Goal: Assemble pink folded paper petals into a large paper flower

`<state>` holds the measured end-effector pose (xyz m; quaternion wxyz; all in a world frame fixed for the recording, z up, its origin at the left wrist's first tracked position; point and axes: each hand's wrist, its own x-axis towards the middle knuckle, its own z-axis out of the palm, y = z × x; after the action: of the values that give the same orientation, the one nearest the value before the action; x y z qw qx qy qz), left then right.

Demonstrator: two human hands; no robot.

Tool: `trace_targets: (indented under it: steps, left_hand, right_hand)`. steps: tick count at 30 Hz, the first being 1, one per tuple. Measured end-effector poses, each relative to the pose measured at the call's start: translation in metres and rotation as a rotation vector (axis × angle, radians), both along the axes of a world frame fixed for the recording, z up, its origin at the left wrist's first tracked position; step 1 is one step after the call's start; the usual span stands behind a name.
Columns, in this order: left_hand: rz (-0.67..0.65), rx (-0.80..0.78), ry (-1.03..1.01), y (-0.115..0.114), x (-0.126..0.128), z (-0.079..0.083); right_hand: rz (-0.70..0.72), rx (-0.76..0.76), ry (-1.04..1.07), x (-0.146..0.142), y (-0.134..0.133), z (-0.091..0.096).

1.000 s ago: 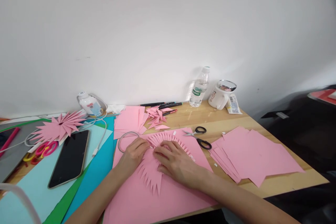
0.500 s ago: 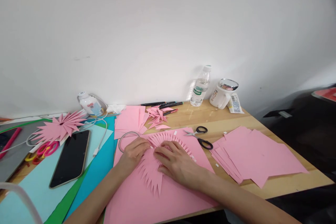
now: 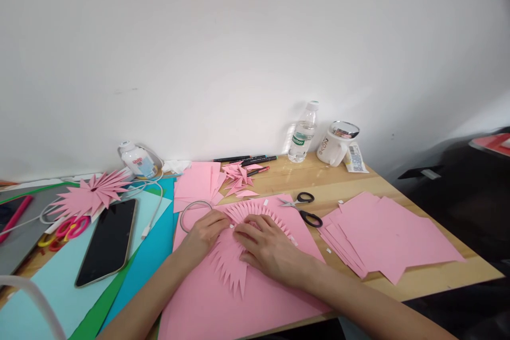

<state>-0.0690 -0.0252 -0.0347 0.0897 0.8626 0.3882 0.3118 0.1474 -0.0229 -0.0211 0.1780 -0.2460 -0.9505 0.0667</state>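
Note:
A pleated pink paper fan (image 3: pixel 233 263) with pointed edges lies curved on large pink sheets (image 3: pixel 223 316). My left hand (image 3: pixel 206 232) has its fingers pinched together at the fan's upper left inner edge. From the right, my right hand (image 3: pixel 273 249) reaches over the fan, its fingers bent and gripping the folds near the centre; the fingertips' undersides are hidden. A small white piece of tape (image 3: pixel 232 226) shows between the hands. More white bits stick to the fan's right side. Black-handled scissors (image 3: pixel 305 207) lie partly spread just beyond my right hand.
Pink sheets (image 3: pixel 382 234) are stacked at the right. Folded pink pieces (image 3: pixel 239 176), pens (image 3: pixel 258 160), a water bottle (image 3: pixel 303 135) and a lidded mug (image 3: pixel 334 146) stand or lie behind. To the left are a phone (image 3: pixel 107 241), a pleated rosette (image 3: pixel 93 191) and cables.
Both hands stay on the fan in nearly the same place. The left fingers have shifted very slightly at its inner edge. The camera view has moved a little.

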Motion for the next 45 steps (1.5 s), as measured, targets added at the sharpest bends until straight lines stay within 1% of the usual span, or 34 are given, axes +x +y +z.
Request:
trace_targets:
  steps: [3, 8, 13, 15, 17, 23, 26, 29, 34, 37, 41, 45]
  left_hand:
    - [-0.019, -0.049, 0.013, 0.002, -0.001, 0.001]
    - [-0.04, -0.086, 0.045, 0.003, -0.004, 0.003]
    - [-0.06, -0.12, 0.075, 0.006, -0.007, 0.008]
    - [-0.047, -0.139, 0.076, 0.009, -0.006, 0.012]
    - [-0.011, -0.198, 0.075, 0.013, -0.002, 0.016]
    - [0.052, -0.487, 0.13, 0.024, 0.01, 0.036]
    - [0.086, -0.557, 0.094, 0.026, 0.012, 0.044]
    - [0.095, -0.592, 0.064, 0.026, 0.01, 0.048]
    - [0.074, -0.725, 0.005, 0.027, 0.008, 0.049]
    - [0.068, -0.751, 0.029, 0.029, 0.008, 0.05]
    - [0.068, -0.743, 0.074, 0.03, 0.01, 0.052]
    - [-0.024, -0.692, 0.058, 0.029, 0.01, 0.052]
  right_hand:
    - [0.004, -0.005, -0.009, 0.0, -0.001, 0.001]
    - [0.004, 0.002, -0.018, 0.0, -0.002, 0.0]
    - [-0.003, 0.012, -0.018, 0.001, 0.0, -0.002]
    - [-0.006, 0.013, -0.01, 0.001, -0.001, -0.003]
    - [-0.012, 0.015, 0.0, 0.0, -0.001, -0.003]
    - [-0.026, 0.02, 0.022, -0.001, -0.002, -0.004]
    - [-0.032, 0.036, 0.026, -0.001, -0.003, -0.003]
    - [-0.036, 0.044, 0.018, 0.0, -0.004, -0.002]
    - [-0.036, 0.055, 0.023, 0.0, -0.005, -0.003]
    - [-0.035, 0.047, 0.028, 0.0, -0.006, -0.003]
    - [-0.031, 0.034, 0.025, 0.001, -0.006, -0.002]
    - [-0.033, 0.029, 0.028, 0.002, -0.006, -0.002]
